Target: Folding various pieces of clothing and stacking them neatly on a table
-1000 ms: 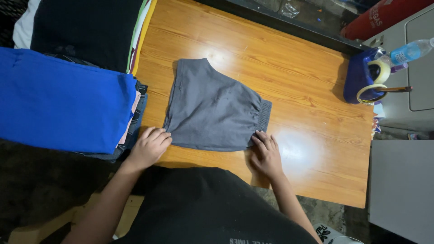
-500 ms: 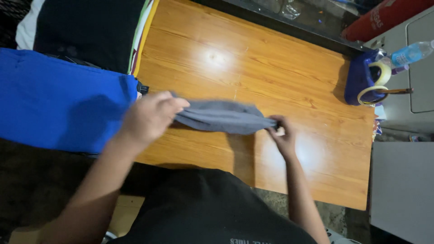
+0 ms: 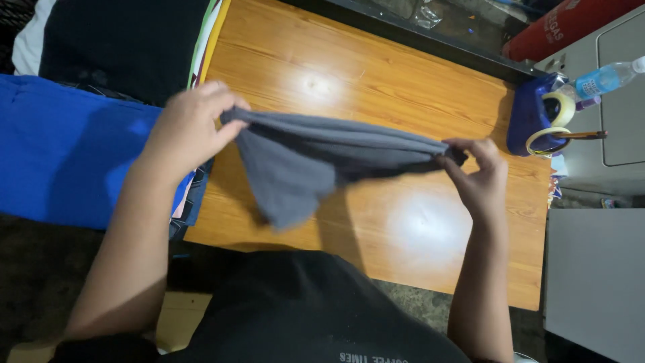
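I hold a pair of grey shorts (image 3: 302, 158) stretched in the air above a wooden table (image 3: 403, 87). My left hand (image 3: 188, 128) pinches one end of the waistband at the left. At the right, my right hand (image 3: 477, 178) grips the other end. One grey leg hangs down in the middle, close to the tabletop. My black shirt fills the bottom of the view.
A stack of folded clothes lies left of the table, with a blue garment (image 3: 67, 154) on top and a black one (image 3: 114, 40) behind it. A blue holder (image 3: 531, 114) with rolls of tape and a plastic bottle (image 3: 605, 77) stand at the table's right end.
The shorts lay flat on the table a second ago. Both hands took hold of the near edge and lifted the shorts up off the wood.
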